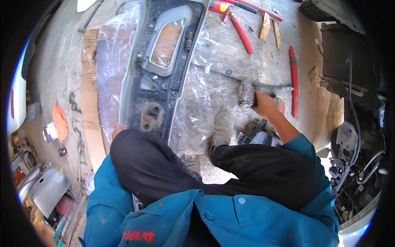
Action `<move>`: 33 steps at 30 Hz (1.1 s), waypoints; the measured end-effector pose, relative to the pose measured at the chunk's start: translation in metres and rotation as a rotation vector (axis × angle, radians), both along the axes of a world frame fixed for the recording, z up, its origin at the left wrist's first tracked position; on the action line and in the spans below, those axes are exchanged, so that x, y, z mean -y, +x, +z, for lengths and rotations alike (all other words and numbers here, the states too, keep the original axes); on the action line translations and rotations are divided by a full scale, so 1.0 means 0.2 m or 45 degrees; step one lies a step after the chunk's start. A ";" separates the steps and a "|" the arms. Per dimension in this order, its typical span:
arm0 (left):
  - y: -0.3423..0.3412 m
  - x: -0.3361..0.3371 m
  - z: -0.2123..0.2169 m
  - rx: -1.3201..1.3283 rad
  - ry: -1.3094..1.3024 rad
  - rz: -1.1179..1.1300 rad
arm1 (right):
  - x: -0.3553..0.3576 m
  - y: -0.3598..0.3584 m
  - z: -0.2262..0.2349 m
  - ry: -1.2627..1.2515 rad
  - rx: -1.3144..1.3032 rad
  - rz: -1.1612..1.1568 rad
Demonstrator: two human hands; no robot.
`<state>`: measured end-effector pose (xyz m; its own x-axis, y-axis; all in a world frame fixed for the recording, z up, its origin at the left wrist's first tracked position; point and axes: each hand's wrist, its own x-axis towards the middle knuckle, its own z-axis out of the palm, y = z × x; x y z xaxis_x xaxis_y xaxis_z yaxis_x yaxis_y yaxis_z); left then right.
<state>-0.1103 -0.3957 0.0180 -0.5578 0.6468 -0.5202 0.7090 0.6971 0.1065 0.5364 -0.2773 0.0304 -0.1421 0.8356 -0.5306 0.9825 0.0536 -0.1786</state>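
Observation:
My right hand [265, 106] reaches forward over my knee and closes on a grey metal part [246, 93] lying on the concrete floor. A thin dark rod [224, 75] runs through that part. Only the fingertips of my left hand [117, 129] show above my left knee, at the lower edge of a dark car door panel [142, 96] with a grey handle trim [168, 37]. Whether those fingers grip anything is hidden. The panel lies on a clear plastic sheet [197, 99] over cardboard [90, 103]. My shoe [222, 127] stands on the plastic.
A red shock absorber [293, 80], red-handled tools [242, 33] and wood scraps [265, 26] lie on the floor beyond. An open car wheel well with hoses [354, 136] is at the right. Metal scraps and clutter [45, 185] sit at the lower left.

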 end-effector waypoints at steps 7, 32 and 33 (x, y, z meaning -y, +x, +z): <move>0.09 -0.03 0.03 0.013 0.006 0.081 | 0.21 -0.03 -0.06 -0.094 -0.019 0.065; -0.13 0.11 -0.10 0.103 0.233 -0.326 | -0.88 -0.65 -0.28 0.244 -0.308 0.062; -0.15 0.13 -0.10 0.097 0.241 -0.335 | -0.86 -0.68 -0.26 0.193 -0.350 0.059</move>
<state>-0.1395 -0.4222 -0.0014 -0.3228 0.8527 -0.4107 0.8472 0.4538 0.2762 0.4014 -0.1048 -0.0226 -0.3028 0.8914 -0.3373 0.8944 0.1435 -0.4237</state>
